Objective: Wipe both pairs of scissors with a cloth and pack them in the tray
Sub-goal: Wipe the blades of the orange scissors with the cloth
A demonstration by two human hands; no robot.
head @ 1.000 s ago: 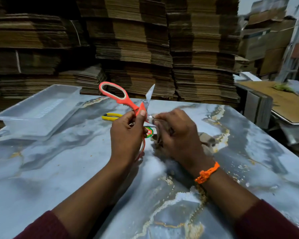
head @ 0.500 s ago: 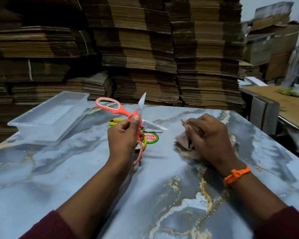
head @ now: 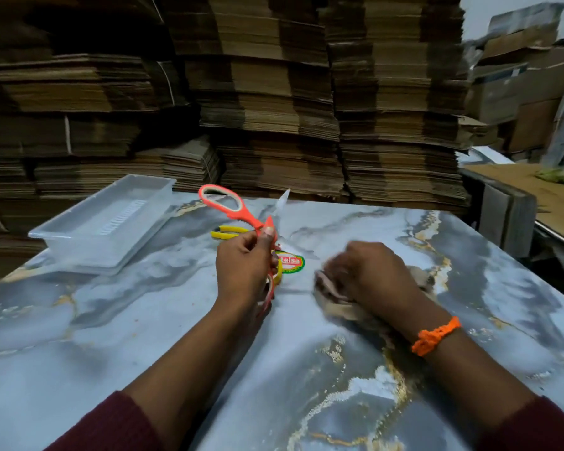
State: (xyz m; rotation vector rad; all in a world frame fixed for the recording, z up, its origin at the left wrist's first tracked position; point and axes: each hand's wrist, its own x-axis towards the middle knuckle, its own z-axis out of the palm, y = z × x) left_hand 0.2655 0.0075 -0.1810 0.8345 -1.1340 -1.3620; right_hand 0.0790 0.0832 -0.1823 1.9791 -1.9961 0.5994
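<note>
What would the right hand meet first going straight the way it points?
Probably the oval red-and-green sticker on the marble table, then the orange-handled scissors in the left hand; the right hand, gripping beige cloth, is blurred.

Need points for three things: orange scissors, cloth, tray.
orange scissors (head: 247,219): head view, on the orange shank just below the upper handle loop.
cloth (head: 337,310): head view, on the beige fold by the hand.
tray (head: 88,222): head view, on its bare floor.
</note>
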